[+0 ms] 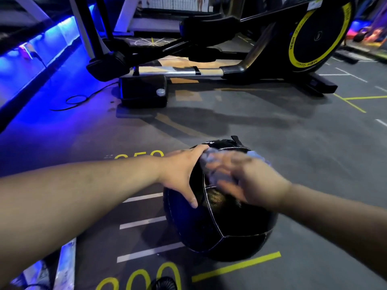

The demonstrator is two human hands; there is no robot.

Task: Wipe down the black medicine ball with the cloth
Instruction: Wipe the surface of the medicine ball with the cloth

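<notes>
our right hand (247,176), fingers spread, wipes the cloth (209,162) atop the black medicine ball (209,227), open left hand (180,172) steadying it; next, probably its lower sides.

Black elliptical trainer (144,91) on grey floor (293,153), yellow-ringed flywheel (320,34) at right, looped black cable (76,100) beside its base, blue strip lighting (41,45) left, yellow line (236,266), white stripes (144,222).

Head camera is looking forward and down at the floor (293,153). It is sitting close over the medicine ball (219,227), with the exercise machine (322,36) lying farther ahead. Wide lens is bending the edges.
</notes>
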